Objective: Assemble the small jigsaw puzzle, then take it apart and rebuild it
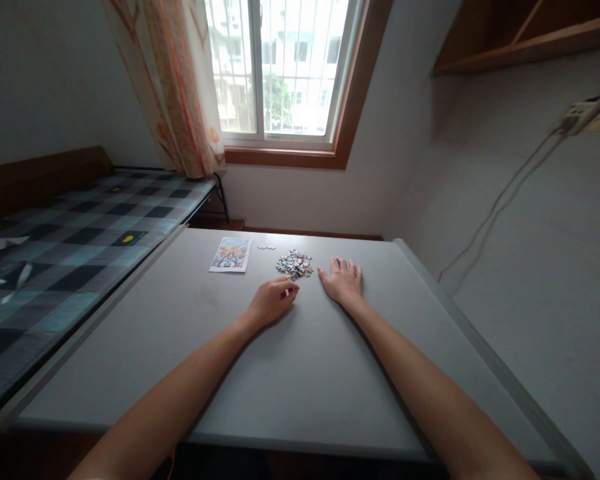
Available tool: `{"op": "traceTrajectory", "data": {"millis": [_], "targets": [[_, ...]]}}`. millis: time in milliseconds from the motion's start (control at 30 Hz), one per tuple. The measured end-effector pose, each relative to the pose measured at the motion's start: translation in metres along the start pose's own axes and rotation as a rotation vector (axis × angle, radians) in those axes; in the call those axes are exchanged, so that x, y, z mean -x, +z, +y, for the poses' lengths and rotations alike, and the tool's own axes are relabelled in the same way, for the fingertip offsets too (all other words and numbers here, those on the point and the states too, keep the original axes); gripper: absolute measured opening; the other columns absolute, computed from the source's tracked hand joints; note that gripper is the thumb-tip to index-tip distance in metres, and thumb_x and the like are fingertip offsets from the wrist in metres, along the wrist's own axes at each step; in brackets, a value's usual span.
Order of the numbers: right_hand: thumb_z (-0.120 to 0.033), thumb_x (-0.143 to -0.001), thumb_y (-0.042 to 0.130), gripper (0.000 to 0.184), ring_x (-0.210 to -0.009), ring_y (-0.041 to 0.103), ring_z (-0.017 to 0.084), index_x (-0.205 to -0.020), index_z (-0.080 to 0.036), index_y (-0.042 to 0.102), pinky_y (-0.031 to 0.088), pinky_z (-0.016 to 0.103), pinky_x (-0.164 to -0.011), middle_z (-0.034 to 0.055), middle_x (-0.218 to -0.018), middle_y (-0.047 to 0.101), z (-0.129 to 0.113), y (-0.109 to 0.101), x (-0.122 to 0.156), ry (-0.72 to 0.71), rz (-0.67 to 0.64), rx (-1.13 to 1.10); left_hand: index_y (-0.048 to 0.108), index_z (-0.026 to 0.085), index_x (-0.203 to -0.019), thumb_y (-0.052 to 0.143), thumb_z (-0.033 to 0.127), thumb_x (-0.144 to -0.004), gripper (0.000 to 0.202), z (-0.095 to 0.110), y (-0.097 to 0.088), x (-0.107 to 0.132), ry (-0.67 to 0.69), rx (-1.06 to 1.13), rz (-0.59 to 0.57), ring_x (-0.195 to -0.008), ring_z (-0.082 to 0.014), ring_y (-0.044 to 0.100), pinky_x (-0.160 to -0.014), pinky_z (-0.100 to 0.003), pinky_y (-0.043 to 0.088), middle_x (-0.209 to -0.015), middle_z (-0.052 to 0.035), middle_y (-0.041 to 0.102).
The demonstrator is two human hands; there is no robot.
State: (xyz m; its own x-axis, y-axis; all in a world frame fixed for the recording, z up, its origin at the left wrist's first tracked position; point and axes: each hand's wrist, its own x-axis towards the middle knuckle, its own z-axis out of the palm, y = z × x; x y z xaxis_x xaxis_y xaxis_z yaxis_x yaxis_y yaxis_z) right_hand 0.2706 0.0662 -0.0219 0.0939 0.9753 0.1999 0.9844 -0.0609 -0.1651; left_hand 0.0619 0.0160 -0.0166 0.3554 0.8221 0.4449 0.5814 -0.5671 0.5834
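Observation:
A small heap of jigsaw puzzle pieces [295, 263] lies on the grey table toward its far side. Just in front of the heap, my left hand [274, 300] is closed in a pinch; a bit of a small red and white puzzle piece [284, 293] shows between thumb and fingers. To the right of the heap, my right hand [344, 280] rests palm down with its fingers spread, holding nothing. Left of the heap is a short joined row of puzzle pieces [267, 248]. Beside that row lies a colourful picture sheet [231, 255] with a white border.
The grey table [300, 393] has raised edges on its left and right sides. A bed with a checked cover [145, 207] stands along the left. Ahead are a window [290, 73] and a curtain [175, 80]. Cables [495, 207] hang down the right wall below a wooden shelf [530, 47].

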Motion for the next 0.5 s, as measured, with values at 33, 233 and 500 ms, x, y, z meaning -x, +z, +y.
{"op": "traceTrajectory", "data": {"millis": [33, 233, 500], "targets": [[-0.059, -0.091, 0.027, 0.069, -0.137, 0.024, 0.035, -0.142, -0.015, 0.039, 0.012, 0.052, -0.112, 0.0122, -0.147, 0.039, -0.001, 0.001, -0.006, 0.001, -0.016, -0.004, 0.070, 0.020, -0.088, 0.055, 0.019, -0.085, 0.016, 0.000, 0.000, 0.000, -0.002, 0.001, -0.003, -0.060, -0.0095, 0.053, -0.062, -0.021, 0.042, -0.078, 0.0000, 0.064], [-0.061, -0.090, 0.019, 0.072, -0.140, 0.017, 0.035, -0.146, -0.018, 0.033, 0.007, 0.052, -0.113, 0.0063, -0.152, 0.030, -0.010, 0.006, -0.035, 0.053, -0.076, 0.005, 0.070, 0.020, -0.088, 0.055, 0.018, -0.085, 0.016, 0.001, 0.000, 0.001, -0.012, 0.005, -0.023, -0.061, -0.0091, 0.053, -0.062, -0.021, 0.041, -0.078, 0.0001, 0.064], [-0.063, -0.089, 0.016, 0.075, -0.140, 0.015, 0.036, -0.149, -0.019, 0.027, 0.011, 0.051, -0.112, 0.0063, -0.155, 0.025, -0.016, 0.006, -0.044, 0.082, -0.087, 0.048, 0.070, 0.020, -0.087, 0.055, 0.018, -0.084, 0.015, 0.004, -0.002, 0.001, -0.016, -0.014, -0.022, -0.060, -0.0090, 0.052, -0.062, -0.021, 0.040, -0.078, 0.0004, 0.064]]}}
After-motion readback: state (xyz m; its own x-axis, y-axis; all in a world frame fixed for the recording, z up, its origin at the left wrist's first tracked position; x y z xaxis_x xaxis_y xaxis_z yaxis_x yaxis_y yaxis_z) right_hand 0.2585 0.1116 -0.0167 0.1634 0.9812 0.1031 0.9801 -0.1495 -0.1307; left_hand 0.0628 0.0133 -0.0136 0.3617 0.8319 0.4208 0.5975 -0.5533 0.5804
